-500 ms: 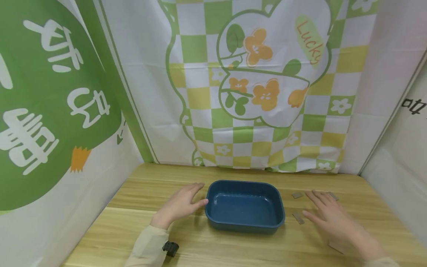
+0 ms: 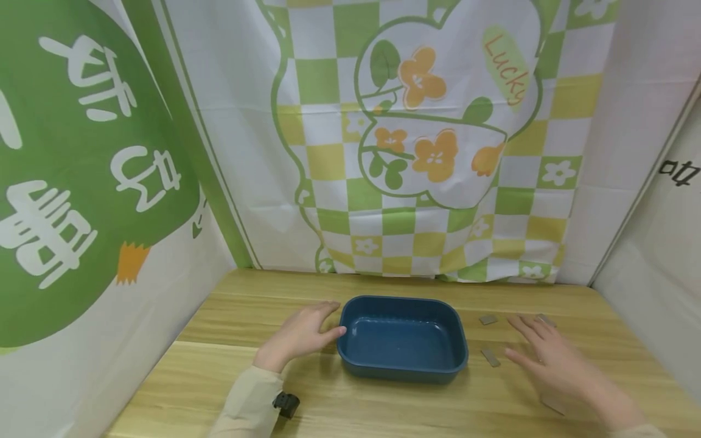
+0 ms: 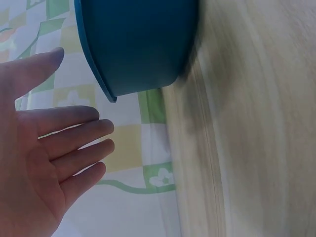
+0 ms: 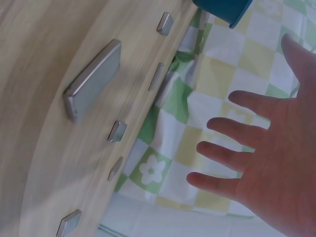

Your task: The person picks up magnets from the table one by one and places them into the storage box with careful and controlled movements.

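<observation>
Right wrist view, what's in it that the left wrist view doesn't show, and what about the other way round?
Only the right wrist view shows the right grip, a bare hand with fingers spread, and six silvery blocks on the wood.

Only the left wrist view shows the left grip, a bare hand with fingers extended, and the container's lower edge at the tabletop.

Both show the blue container, just a corner of it in the right wrist view, the wooden tabletop and the checked cloth.
</observation>
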Available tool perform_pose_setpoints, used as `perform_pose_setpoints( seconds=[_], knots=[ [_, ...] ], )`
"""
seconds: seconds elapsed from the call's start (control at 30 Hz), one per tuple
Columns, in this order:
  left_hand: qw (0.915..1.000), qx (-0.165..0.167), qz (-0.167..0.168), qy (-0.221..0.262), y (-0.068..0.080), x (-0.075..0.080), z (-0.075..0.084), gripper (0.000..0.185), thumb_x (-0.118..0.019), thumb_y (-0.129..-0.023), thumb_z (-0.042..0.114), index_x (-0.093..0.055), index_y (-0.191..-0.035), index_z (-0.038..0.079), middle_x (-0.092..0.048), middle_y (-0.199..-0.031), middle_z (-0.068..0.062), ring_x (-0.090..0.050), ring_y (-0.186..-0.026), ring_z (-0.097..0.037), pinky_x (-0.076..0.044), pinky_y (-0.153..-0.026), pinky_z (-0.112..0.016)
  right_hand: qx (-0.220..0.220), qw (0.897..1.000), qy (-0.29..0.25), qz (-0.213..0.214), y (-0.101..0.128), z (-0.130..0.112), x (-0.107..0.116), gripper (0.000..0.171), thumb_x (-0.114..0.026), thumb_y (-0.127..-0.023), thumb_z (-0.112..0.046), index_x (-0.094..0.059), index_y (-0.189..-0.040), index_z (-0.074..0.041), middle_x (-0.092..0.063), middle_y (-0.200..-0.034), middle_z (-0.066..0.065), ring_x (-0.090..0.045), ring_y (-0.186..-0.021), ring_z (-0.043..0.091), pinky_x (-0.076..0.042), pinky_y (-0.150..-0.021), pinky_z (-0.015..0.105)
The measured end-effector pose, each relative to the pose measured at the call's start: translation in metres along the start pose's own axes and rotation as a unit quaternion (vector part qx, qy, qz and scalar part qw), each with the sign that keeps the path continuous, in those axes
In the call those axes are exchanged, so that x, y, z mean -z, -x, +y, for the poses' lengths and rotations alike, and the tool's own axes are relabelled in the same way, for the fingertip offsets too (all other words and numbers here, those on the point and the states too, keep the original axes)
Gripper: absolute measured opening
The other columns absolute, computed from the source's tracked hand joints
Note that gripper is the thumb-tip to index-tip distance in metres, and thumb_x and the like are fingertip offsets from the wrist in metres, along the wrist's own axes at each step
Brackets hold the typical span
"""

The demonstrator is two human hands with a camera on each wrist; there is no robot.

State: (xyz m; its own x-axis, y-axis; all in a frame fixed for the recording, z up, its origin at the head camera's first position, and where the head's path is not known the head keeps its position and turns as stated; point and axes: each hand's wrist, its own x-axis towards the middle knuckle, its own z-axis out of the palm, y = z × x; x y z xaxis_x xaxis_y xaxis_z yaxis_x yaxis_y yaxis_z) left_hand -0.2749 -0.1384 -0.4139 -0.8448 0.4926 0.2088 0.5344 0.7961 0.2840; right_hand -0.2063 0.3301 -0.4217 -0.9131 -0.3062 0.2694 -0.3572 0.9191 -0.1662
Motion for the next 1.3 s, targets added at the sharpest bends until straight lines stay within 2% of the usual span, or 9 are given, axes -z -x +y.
perform_pose_setpoints(
  seconds=[0.3,0.87,1.3],
  knots=[
    [0.9998,0.007,-0.014,0.009,-0.005,0.001,0.004,0.063,-0.057,-0.091,0.046,-0.05,-0.136,0.002,-0.053,-0.137,-0.014,-0.05,-0.126,-0.033,-0.041,-0.105,-0.047,0.01,1.0,0.0,0.009,0.005,0.01,-0.002,0.065,-0.06,-0.09,-0.043,-0.046,-0.137,-0.001,-0.043,-0.136,0.032,-0.037,-0.123,0.057,-0.033,-0.09,0.074],
    [0.9996,0.019,-0.021,0.005,-0.01,-0.003,0.007,0.057,-0.063,-0.088,0.04,-0.055,-0.131,0.003,-0.059,-0.131,-0.013,-0.056,-0.119,-0.033,-0.046,-0.099,-0.047,-0.037,0.999,-0.021,-0.02,0.017,0.023,0.003,0.066,-0.057,-0.092,-0.045,-0.044,-0.138,0.0,-0.038,-0.14,0.034,-0.039,-0.119,0.058,-0.034,-0.088,0.074],
    [0.9986,0.038,-0.032,0.014,-0.012,-0.003,0.007,0.055,-0.066,-0.086,0.038,-0.057,-0.129,0.004,-0.061,-0.128,-0.013,-0.058,-0.116,-0.034,-0.049,-0.095,-0.048,-0.036,0.999,-0.021,-0.008,0.026,0.034,0.003,0.063,-0.056,-0.093,-0.042,-0.045,-0.137,0.002,-0.044,-0.134,0.036,-0.043,-0.115,0.057,-0.036,-0.085,0.074]
  ],
)
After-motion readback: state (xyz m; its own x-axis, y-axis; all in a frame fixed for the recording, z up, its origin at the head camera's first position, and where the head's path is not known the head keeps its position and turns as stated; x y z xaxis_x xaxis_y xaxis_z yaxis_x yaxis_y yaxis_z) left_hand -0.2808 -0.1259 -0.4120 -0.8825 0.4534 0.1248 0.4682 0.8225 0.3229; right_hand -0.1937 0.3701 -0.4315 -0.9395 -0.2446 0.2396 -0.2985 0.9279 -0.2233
